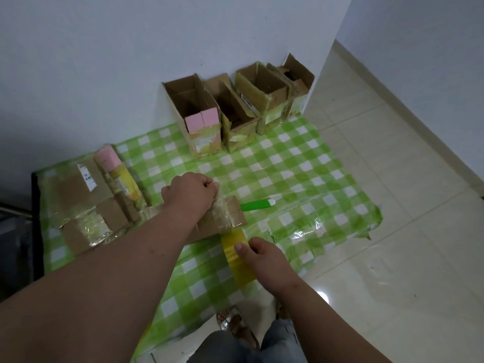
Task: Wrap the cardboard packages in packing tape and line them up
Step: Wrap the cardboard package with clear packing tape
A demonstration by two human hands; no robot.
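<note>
Closest to us, our right hand (262,255) pinches the yellowish packing tape strip (237,258), which runs toward 12 o'clock onto the flat brown cardboard package (235,213). Our left hand (191,195), fingers curled, pins that package, long axis 9-to-3.

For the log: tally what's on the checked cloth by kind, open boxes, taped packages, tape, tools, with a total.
Open boxes along the wall: 4, first, last
Taped packages: 4, a flat stack of three on the left plus the package being wrapped
Tape roll: 1
Green-handled tool: 1
Total: 10
</note>
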